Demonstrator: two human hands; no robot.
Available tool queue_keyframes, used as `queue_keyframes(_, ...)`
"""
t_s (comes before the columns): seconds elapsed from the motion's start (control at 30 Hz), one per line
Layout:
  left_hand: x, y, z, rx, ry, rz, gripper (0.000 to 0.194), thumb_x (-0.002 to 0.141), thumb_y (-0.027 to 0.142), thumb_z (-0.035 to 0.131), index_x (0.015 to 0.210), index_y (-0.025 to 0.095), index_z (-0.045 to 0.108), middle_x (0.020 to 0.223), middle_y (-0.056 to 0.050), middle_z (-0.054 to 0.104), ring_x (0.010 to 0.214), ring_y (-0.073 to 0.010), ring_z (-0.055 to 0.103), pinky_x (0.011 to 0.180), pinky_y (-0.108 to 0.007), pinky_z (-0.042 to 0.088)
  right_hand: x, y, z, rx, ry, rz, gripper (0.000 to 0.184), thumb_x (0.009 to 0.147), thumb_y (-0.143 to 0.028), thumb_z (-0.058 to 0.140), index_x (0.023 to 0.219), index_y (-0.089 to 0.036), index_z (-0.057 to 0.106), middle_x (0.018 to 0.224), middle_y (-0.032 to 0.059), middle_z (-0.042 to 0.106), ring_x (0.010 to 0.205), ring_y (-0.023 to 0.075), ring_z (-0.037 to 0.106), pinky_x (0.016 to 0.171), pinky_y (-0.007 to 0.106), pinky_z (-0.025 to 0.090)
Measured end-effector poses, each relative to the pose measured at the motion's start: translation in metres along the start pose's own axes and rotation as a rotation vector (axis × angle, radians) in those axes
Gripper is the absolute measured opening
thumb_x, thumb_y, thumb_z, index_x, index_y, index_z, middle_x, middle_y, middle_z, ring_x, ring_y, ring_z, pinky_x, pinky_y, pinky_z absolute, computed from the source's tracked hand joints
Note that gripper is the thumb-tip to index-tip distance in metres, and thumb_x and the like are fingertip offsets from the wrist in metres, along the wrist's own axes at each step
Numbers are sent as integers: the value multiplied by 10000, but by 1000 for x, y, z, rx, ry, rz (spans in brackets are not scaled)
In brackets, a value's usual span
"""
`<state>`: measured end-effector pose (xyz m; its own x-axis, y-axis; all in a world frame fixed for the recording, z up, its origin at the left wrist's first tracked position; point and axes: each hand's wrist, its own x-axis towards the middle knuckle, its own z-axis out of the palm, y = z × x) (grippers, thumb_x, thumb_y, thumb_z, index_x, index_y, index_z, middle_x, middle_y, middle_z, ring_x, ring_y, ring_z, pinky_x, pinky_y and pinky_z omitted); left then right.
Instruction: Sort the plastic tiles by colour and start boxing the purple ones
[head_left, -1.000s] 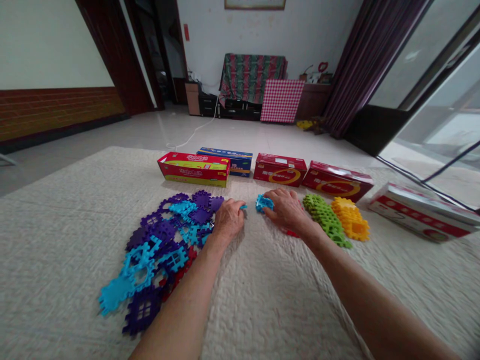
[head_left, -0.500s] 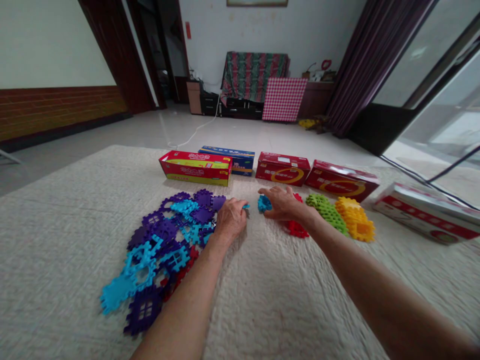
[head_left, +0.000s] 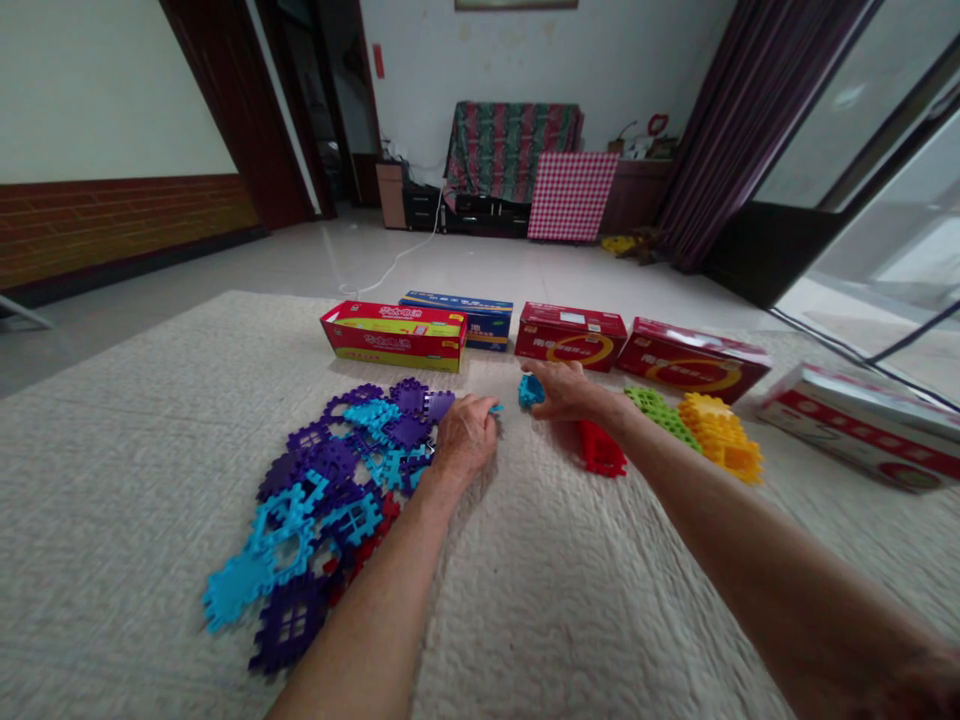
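Note:
Sky-blue toothed plastic building tiles [head_left: 529, 391] stand between the thumb and fingers of my right hand [head_left: 564, 390], on the far part of the quilted mat. My left hand [head_left: 466, 432] is closed, knuckles up, and a small bit of a light-blue building tile [head_left: 495, 408] sticks out past its fingertips. Most of that tile is hidden by the hand. Left of it lies a loose pile of purple tiles [head_left: 330, 460] and light-blue tiles [head_left: 281, 525], with some red tiles [head_left: 375, 535] partly behind my left forearm. Red tiles [head_left: 602, 450] lie under my right wrist.
Rows of green tiles [head_left: 660, 415] and yellow tiles [head_left: 720, 440] lie to the right. Behind stand a red-and-yellow box [head_left: 394, 335], a blue box [head_left: 491, 325] and two dark red boxes [head_left: 570, 335]. A white-and-red box [head_left: 862, 425] sits far right on the mat [head_left: 525, 590].
My right hand and the blue tiles in it have shifted slightly away from me, off the red tiles. My left hand has stayed nearly in place.

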<state>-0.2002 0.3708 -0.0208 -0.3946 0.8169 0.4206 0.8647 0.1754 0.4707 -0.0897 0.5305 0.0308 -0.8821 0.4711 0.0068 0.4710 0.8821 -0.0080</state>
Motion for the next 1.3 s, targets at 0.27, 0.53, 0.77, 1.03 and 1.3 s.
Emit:
queue_keyframes(0.27, 6, 11, -4, -270, 118, -84, 272, 838, 135, 544, 1047, 189, 709, 1025, -62, 738, 953, -190, 670, 884, -287, 501, -26, -5, 0, 91, 207, -79, 662, 703, -194, 603, 1347, -133, 461, 1334, 186, 535, 1244, 342, 480, 1019, 518, 361)
queue_keyframes(0.53, 4, 16, -5, -543, -68, -241, 299, 792, 149, 577, 1050, 177, 726, 817, -16, 742, 743, -161, 668, 665, -234, 499, -66, -44, 19, 435, 412, -313, 524, 774, -153, 567, 1285, -189, 455, 1268, 140, 515, 1182, 262, 512, 967, 417, 460)
queue_keyframes(0.77, 5, 14, -3, -553, -86, -317, 283, 798, 169, 559, 1014, 140, 740, 832, -44, 745, 742, -167, 663, 659, -234, 489, -70, -70, 36, 416, 436, -91, 429, 780, -194, 572, 1202, -148, 513, 1129, 147, 572, 1040, 277, 558, 884, 413, 481)
queue_keyframes(1.03, 3, 11, 3, -681, -41, -323, 327, 836, 419, 521, 846, 161, 723, 726, -34, 710, 662, -166, 672, 550, -221, 468, -65, -58, 36, 403, 499, -72, 477, 753, -173, 563, 1225, -135, 501, 1162, 171, 591, 1060, 291, 558, 893, 428, 469)
queue_keyframes(1.3, 3, 3, 17, -711, -51, -380, 293, 823, 385, 498, 826, 170, 699, 626, -12, 672, 625, -157, 680, 548, -221, 462, -40, -8, 15, 254, 464, 43, 454, 720, -123, 552, 1172, -168, 567, 1114, 139, 659, 1011, 277, 602, 888, 413, 467)
